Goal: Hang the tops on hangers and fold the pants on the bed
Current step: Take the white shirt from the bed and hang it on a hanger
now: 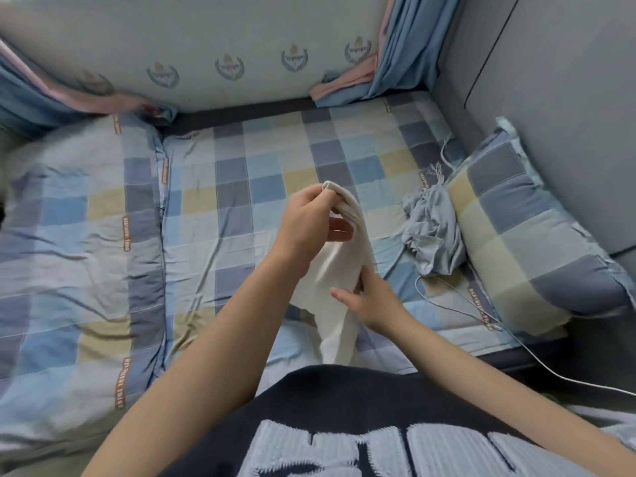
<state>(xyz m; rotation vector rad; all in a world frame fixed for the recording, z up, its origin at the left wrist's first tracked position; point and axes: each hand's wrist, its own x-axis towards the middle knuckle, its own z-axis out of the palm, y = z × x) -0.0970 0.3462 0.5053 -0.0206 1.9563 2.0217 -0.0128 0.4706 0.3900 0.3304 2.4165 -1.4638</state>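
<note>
Checkered bed (pixel 241 160): our left hand (pixel 306 218) pinches the white garment (pixel 344 270), right hand (pixel 371 301) grips lower; grey garment (pixel 430 232) remains unsorted, nothing folded.

The bed (pixel 268 160) lay open mid-sheet; a crumpled grey garment (pixel 432 232), pillow (pixel 516 228) and cable (pixel 481 318) crowded its right side.

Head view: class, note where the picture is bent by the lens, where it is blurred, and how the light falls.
Head view: wide-angle lens bows the headboard and wall; far-left duvet smeared; white garment in both hands fairly sharp; light soft and even, no glare, faint shadows only.
</note>
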